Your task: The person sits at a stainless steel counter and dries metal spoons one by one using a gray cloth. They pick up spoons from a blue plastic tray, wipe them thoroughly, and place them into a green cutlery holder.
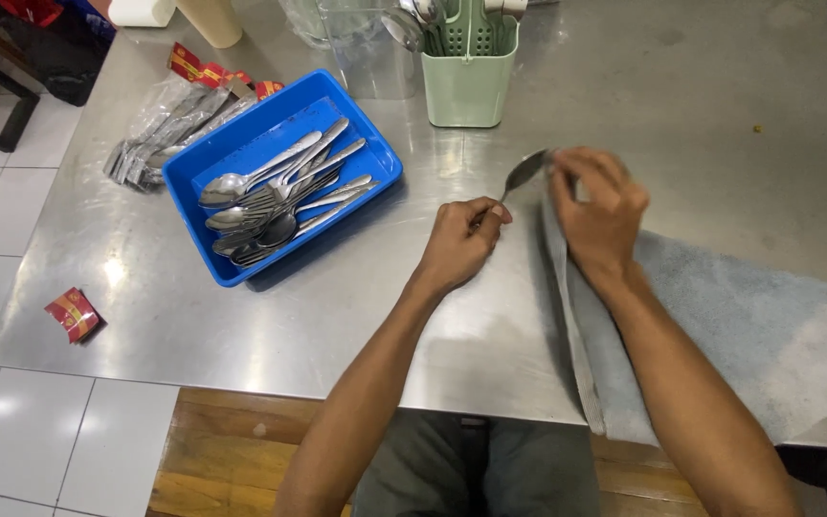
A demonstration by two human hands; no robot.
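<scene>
Head view. Surface: a stainless-steel table (624, 86), bordered at 9 o'clock by white floor tiles, with a wooden bench edge seen below it at 6 o'clock.

Item 1: spoon (525, 172), held above the table near frame centre. Its long axis is set from 7 o'clock to 1 o'clock, handle end low, bowl end high. The handle is pinched by the left hand (461, 244), whose fingers (492, 213) are curled shut around it; the spoon thus extends toward 1 o'clock from that grip.

Item 2: right hand (600, 215), placed at 3 o'clock of the spoon bowl. Its fingers are bent and closed on a fold of the grey-blue towel (739, 325), which is pressed against the bowl. Whether the bowl is fully wrapped cannot be told. The bowl is nearer to the right hand; the handle is nearer to the left.

Item 3: the towel is spread from the right hand toward 4 o'clock, over the table edge.

Item 4: blue tray (241, 144), at 10 o'clock of the left hand, well apart, loaded with loose spoons and forks.

Item 5: green cutlery holder (469, 91), at 12 o'clock, upright, utensils inside.

Item 6: clear cutlery packets (160, 129), touching the tray's far-left side.

Item 7: small red wrapper (73, 314), at 9 o'clock, alone.
</scene>
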